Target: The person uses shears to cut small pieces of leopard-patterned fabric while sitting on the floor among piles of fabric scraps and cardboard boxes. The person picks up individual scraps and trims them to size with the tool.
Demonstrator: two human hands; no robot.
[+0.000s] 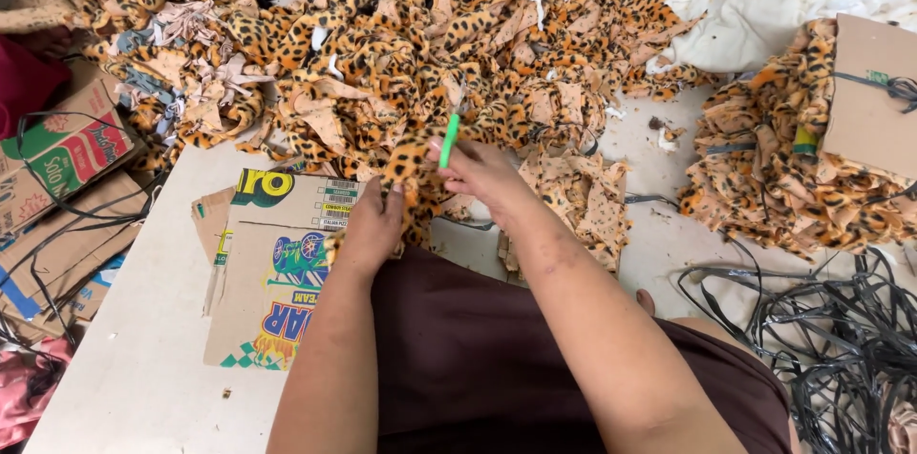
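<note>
My left hand (374,225) presses down on a small piece of leopard-print plush fabric (411,172) lying at the near edge of the pile. My right hand (476,170) grips a thin green stick-like tool (449,139), its tip pointing up and away over that same piece. Both forearms reach forward over my lap, which is covered in dark maroon cloth (458,339). The lower end of the green tool is hidden inside my fingers.
A big heap of leopard-print scraps (401,34) fills the back. Printed cardboard sheets (277,273) lie at left on a pale board (134,349). A bundled stack of leopard pieces under cardboard (812,158) sits right, with white fabric (764,5) behind and black straps (831,330) at lower right.
</note>
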